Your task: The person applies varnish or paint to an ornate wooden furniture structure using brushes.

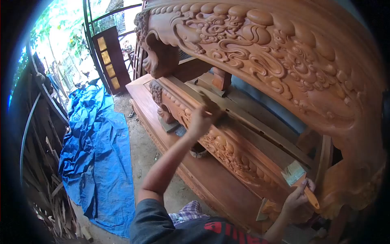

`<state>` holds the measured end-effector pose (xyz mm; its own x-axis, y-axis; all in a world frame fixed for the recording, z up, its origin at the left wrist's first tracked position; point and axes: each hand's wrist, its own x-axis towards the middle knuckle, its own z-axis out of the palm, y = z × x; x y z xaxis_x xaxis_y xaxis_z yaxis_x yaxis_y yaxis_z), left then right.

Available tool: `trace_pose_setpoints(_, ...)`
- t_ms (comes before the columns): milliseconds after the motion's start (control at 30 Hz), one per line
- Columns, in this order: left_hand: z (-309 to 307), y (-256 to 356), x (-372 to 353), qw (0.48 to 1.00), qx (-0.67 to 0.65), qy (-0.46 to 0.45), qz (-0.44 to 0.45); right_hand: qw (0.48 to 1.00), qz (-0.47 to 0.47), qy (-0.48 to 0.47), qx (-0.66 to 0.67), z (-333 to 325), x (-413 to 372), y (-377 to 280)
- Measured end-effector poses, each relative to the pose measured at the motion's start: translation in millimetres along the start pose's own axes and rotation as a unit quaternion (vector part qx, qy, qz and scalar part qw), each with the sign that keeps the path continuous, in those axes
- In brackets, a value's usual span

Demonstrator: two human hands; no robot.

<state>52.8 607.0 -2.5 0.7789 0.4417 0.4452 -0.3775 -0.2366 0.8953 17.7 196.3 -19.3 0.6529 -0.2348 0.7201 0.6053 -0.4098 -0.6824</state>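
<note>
My left hand (200, 120) is closed round a wooden-backed brush (210, 105), whose dark bristle edge is smeared by motion. That brush is at the upper rail of a carved reddish-brown wooden piece (237, 158). My right hand (298, 198) grips a flat paintbrush (310, 197) by its orange handle. Its pale, wide bristles point up and to the left, over the lower right part of the carved piece. Above both hands arches a larger carved wooden panel (260, 53) with raised scrolls and rounded beads.
A long wooden base (191, 171) runs diagonally beneath the carved piece. Crumpled blue tarp (99, 162) covers the ground at left, beside stacked wood scraps (44, 171). A dark panel with yellow panes (110, 61) leans at the back.
</note>
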Motion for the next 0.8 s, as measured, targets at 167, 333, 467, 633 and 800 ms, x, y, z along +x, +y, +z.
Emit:
trace_pose_setpoints(167,-60.2,12.4,34.8,0.936,0.266,0.191,0.131,0.997,-0.039,0.032,-0.059,2.0,-0.9,9.8)
trace_pose_setpoints(333,-125.7,-46.2,91.1,0.865,0.425,0.199,0.177,0.975,0.035,0.054,-0.213,6.8,-1.2,-13.2)
trace_pose_setpoints(467,-163.8,-60.5,132.2,0.811,0.517,0.191,0.197,0.934,0.1,0.098,-0.329,16.4,3.4,-26.4)
trace_pose_setpoints(633,-147.0,-65.4,129.5,0.811,0.489,0.149,0.286,0.929,0.091,0.156,-0.323,19.2,5.5,-12.3)
trace_pose_setpoints(800,-63.1,-3.6,39.9,0.856,0.411,-0.09,0.3,0.936,0.08,0.182,-0.289,36.7,6.2,-24.0)
